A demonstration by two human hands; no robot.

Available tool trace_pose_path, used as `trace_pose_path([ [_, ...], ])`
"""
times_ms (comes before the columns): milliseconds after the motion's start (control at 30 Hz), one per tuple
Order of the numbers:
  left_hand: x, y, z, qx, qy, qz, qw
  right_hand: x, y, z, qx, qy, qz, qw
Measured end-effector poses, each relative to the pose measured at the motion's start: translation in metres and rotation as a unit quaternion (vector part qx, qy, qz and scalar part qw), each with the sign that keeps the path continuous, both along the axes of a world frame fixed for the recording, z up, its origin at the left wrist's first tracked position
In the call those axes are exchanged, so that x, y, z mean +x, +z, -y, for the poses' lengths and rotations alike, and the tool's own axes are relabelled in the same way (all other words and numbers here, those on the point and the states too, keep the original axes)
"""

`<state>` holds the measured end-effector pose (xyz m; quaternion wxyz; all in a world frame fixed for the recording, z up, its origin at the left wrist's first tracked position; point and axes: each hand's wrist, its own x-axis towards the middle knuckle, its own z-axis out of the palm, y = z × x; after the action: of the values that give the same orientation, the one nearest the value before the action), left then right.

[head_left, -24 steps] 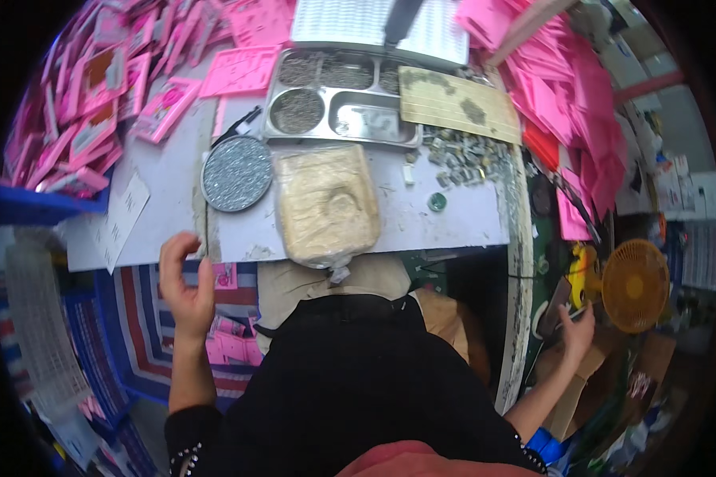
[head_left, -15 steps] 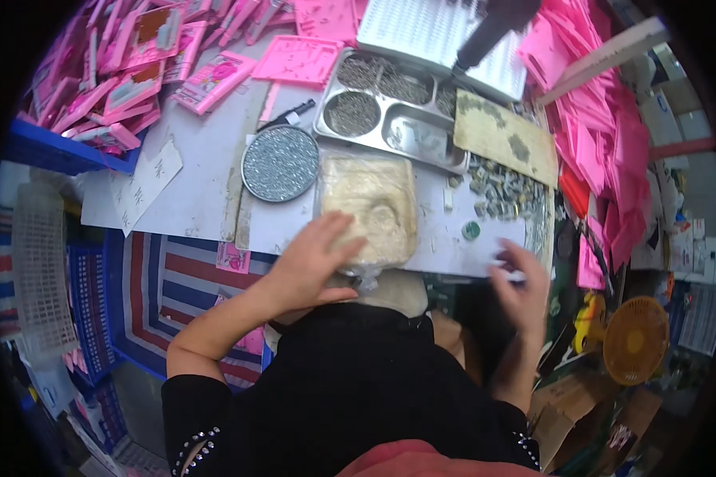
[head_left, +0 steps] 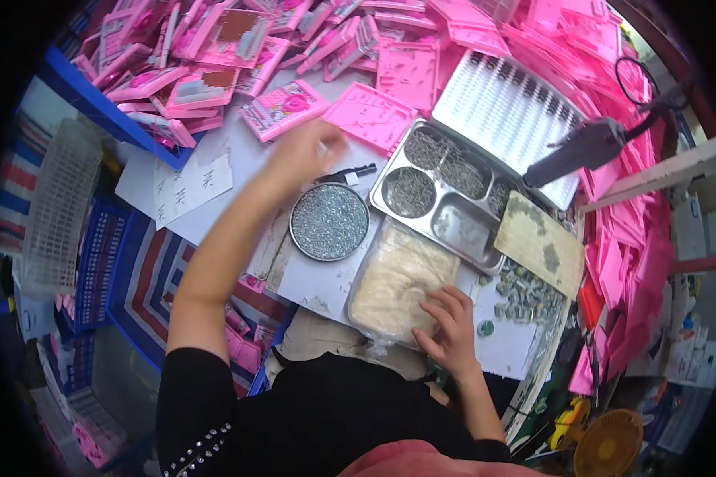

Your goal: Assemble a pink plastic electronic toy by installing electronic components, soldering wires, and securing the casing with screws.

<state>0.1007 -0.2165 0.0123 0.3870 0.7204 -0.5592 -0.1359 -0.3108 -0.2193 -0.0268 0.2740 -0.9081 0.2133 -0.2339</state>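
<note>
My left hand (head_left: 310,153) reaches to the far side of the table, fingers loosely curled and apart, with nothing visible in them. It hovers by a pink plastic panel (head_left: 366,119) and a pink toy case (head_left: 282,110), just past a black pen-like tool (head_left: 350,173). Whether it touches the panel is hard to make out. On a cream pad wrapped in clear plastic (head_left: 394,274) lies my right hand (head_left: 451,327), fingers spread over its right edge. Left of the pad stands a round dish (head_left: 329,222) full of small silvery pieces.
A steel compartment tray (head_left: 473,226) holds small metal parts. Behind it are a white perforated tray (head_left: 485,103) and a dark hanging tool (head_left: 573,153). Loose metal pieces (head_left: 525,294) lie right, below a stained board (head_left: 541,242). Pink cases fill a blue crate (head_left: 103,103); pink parts (head_left: 612,278) pile rightward.
The view has shifted, so the table appears lower and turned. My left hand has left the pad for the far pink parts; my right hand has come onto the pad.
</note>
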Motion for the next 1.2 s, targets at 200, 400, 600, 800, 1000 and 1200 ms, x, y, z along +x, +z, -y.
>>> trace_pose_path([
  [200,0.125,-0.06,0.019,0.205,0.221,0.431,0.851,-0.022,0.01,-0.002,0.077,-0.046,0.034,0.995],
  [400,0.12,0.04,-0.019,-0.015,0.247,0.261,0.933,-0.022,0.02,0.001,0.046,-0.07,0.1,0.991],
  [600,-0.012,0.057,-0.078,-0.019,-0.13,-0.413,0.901,0.035,0.013,0.024,0.572,-0.08,0.115,0.808],
  [800,-0.119,0.036,-0.077,0.17,-0.295,-0.253,0.906,0.067,0.013,0.039,0.842,0.201,0.127,0.484],
  [1000,-0.11,0.032,-0.036,0.195,-0.329,-0.141,0.913,0.051,0.001,0.052,0.65,0.232,0.113,0.715],
  [1200,-0.12,0.041,-0.049,-0.082,-0.135,-0.065,0.985,0.017,-0.012,0.046,0.641,0.133,0.269,0.706],
])
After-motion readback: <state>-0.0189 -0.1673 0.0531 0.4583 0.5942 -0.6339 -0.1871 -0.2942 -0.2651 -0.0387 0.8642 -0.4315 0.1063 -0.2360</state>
